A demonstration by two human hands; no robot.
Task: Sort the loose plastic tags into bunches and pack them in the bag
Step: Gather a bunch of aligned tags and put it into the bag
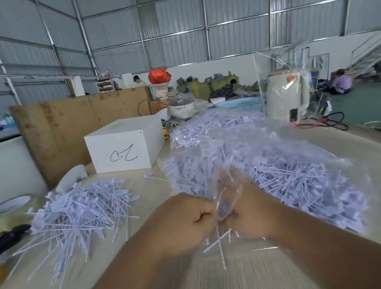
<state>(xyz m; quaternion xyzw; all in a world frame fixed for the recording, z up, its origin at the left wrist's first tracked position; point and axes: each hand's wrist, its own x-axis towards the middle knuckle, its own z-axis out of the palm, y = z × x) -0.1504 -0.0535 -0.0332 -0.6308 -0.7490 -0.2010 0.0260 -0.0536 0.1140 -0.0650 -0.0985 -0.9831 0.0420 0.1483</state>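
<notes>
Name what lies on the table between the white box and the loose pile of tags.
A bare strip of table separates the white box from the loose tags, per the head view.

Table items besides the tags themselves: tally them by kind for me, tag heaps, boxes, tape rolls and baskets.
Heaps of loose white plastic tags: 1
Clear plastic bags filled with tags: 2
White cardboard boxes: 1
Rolls of clear tape: 1
Blue perforated plastic baskets: 1
Total: 6

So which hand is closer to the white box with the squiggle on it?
Left. The left hand sits almost straight below the white box, near the loose tag pile. The right hand is farther off to the right, gripping the clear bag.
</notes>
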